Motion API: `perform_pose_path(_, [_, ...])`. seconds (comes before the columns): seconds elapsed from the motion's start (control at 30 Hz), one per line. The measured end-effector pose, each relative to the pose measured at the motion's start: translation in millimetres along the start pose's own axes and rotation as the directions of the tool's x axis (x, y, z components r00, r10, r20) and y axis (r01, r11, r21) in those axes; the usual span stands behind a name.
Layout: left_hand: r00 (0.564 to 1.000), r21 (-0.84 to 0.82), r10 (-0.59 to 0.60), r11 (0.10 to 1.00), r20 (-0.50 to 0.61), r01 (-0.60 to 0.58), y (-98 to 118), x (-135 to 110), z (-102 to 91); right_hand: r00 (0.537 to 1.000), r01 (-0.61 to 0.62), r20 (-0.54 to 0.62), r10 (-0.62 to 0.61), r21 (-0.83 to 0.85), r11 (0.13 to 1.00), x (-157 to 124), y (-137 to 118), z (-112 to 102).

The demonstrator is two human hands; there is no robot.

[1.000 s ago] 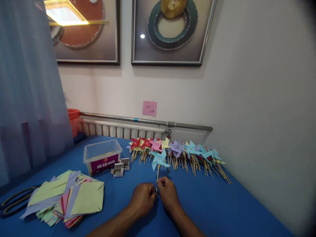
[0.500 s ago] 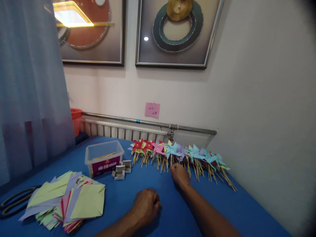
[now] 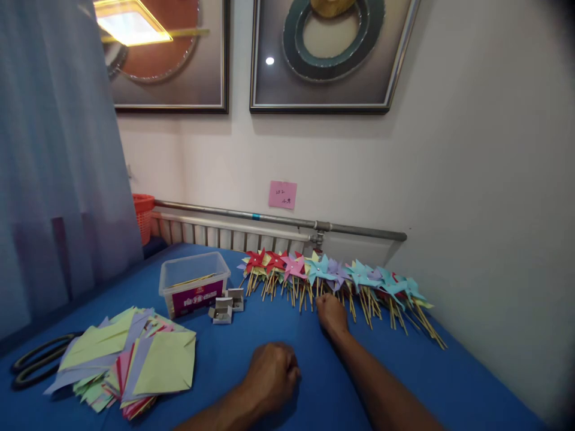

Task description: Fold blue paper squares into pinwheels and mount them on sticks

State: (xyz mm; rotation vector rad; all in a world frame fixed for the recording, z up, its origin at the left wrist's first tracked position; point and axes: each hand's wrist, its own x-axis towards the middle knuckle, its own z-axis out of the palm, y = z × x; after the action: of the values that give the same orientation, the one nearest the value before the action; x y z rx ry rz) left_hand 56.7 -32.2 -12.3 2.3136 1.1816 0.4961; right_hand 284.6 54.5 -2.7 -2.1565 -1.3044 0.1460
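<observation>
My left hand (image 3: 274, 372) rests on the blue surface as a closed fist, with nothing showing in it. Farther forward, my right hand (image 3: 331, 312) is also curled into a fist, just in front of the sticks of the row of paper pinwheels (image 3: 294, 267). No stick visibly comes out of that fist; whether it touches one behind it I cannot tell. The pinwheels are red, pink, light blue, purple and yellow on thin wooden sticks, lying close together along the back.
To the left are loose coloured paper squares (image 3: 166, 363), scissors (image 3: 42, 359), a clear plastic tub (image 3: 195, 287) with sticks inside, and two small open boxes (image 3: 223, 310). Behind run a metal pipe (image 3: 224, 211) and radiator (image 3: 206, 230). A red basket (image 3: 144, 218) stands beside the curtain (image 3: 67, 149).
The camera's view has shifted slightly, so everything sits a little more to the right. Both fists keep their place and shape on the surface.
</observation>
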Motion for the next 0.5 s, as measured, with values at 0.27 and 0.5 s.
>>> perform_pose_path(0.27, [1.0,0.022,0.029,0.999,0.005,-0.029,-1,1,0.8,0.992,0.092,-0.102,-0.078,0.14,0.986,-41,4,2])
perform_pose_path(0.5, [0.994,0.095,0.105,0.99,0.012,-0.106,-1,0,-6.6,0.948,0.29,-0.011,-0.319,0.447,0.846,-142,-24,2])
